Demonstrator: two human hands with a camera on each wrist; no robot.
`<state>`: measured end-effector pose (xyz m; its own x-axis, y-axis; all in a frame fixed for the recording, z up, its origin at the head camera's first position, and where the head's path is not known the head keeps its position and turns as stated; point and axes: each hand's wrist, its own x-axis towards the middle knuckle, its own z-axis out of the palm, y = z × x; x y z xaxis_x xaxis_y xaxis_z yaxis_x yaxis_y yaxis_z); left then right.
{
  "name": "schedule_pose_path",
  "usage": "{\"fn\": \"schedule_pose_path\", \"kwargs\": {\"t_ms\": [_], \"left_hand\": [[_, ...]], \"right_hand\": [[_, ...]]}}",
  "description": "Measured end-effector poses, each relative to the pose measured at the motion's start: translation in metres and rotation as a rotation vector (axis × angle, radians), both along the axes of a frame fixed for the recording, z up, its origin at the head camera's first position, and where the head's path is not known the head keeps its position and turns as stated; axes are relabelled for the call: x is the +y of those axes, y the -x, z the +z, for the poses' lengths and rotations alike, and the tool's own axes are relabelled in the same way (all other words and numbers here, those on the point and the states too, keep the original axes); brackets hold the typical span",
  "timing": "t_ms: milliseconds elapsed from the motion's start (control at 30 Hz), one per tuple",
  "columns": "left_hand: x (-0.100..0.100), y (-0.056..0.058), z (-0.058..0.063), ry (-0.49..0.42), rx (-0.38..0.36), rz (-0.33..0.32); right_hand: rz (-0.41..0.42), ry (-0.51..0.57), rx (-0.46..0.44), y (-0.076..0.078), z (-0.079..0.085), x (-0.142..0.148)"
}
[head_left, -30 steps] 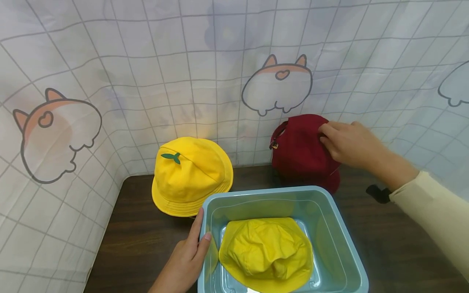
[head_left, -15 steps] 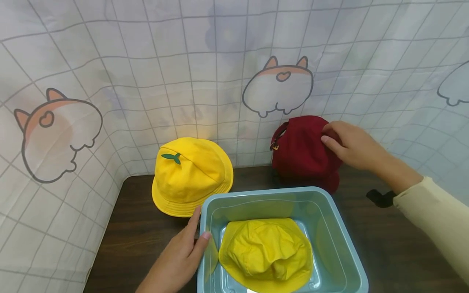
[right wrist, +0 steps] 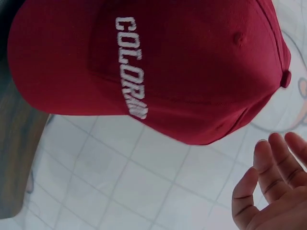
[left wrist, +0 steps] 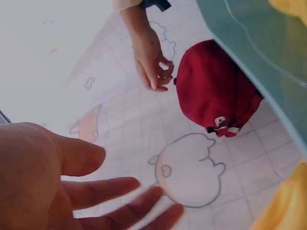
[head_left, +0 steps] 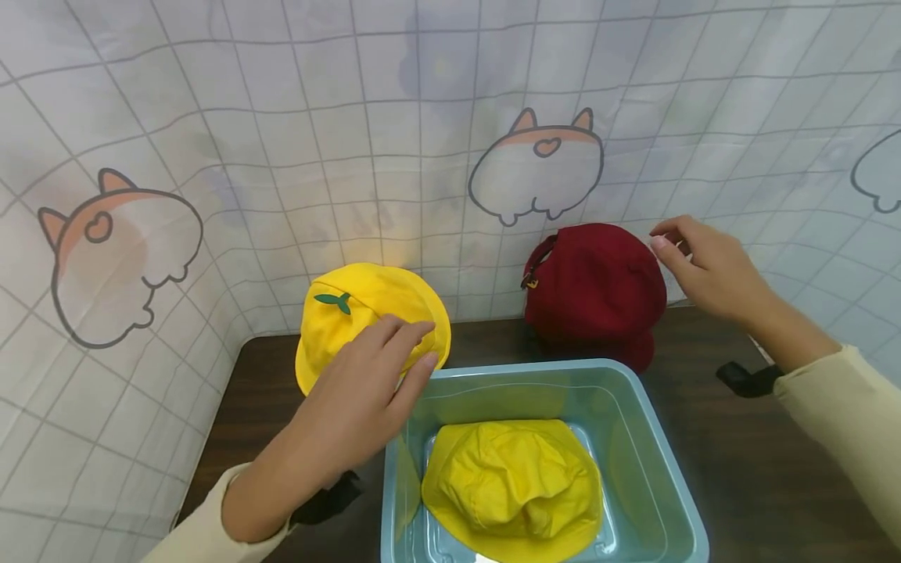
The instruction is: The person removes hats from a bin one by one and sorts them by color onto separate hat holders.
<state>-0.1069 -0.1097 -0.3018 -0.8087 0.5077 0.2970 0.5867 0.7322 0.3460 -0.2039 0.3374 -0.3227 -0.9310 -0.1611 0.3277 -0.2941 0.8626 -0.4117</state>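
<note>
My left hand (head_left: 355, 403) is raised with relaxed fingers, overlapping the yellow bucket hat (head_left: 338, 328) with a green sprout in the head view. Nothing shows between its fingers in the left wrist view. Off to the right, my right hand (head_left: 721, 274) hovers beside a dark red baseball cap (head_left: 598, 285), with a small gap between fingertips and crown. White raised letters (right wrist: 130, 67) run across the cap's front in the right wrist view. A second yellow hat (head_left: 514, 481), its crown crumpled, lies inside the light blue plastic bin (head_left: 524, 371).
The bin stands at the front of a dark wooden table (head_left: 725, 485), with the sprout hat and cap behind it. A white grid-patterned curtain (head_left: 394, 156) with cartoon corgi prints encloses the back and sides. Each wrist wears a black strap (head_left: 749, 381).
My left hand has lifted off the bin's left rim and moved up toward the sprout hat. The right hand has let go of the cap and drawn away to the right.
</note>
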Motion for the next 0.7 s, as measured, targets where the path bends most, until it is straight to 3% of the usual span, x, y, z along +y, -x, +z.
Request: {"fn": "schedule_pose_path", "kwargs": {"t_ms": [167,300,433,567,633,700], "left_hand": [[0.02,0.025,0.018,-0.097,-0.061,-0.056],[0.034,0.052,0.024,-0.17,-0.159,-0.093],[0.049,0.08,0.021,-0.203,-0.274,-0.113],[0.067,0.109,0.012,-0.201,-0.387,-0.103],[0.078,0.122,0.008,-0.193,-0.444,-0.088],[0.09,0.132,0.005,-0.181,-0.499,-0.074]], "right_hand": [[-0.124,0.15,-0.069,-0.009,-0.01,0.019],[-0.166,0.353,-0.253,-0.012,-0.021,0.043],[-0.153,0.625,-0.454,-0.015,-0.039,0.074],[-0.115,0.925,-0.589,-0.019,-0.066,0.102],[-0.105,1.032,-0.646,-0.022,-0.08,0.11],[-0.114,1.046,-0.691,-0.025,-0.094,0.114]]}}
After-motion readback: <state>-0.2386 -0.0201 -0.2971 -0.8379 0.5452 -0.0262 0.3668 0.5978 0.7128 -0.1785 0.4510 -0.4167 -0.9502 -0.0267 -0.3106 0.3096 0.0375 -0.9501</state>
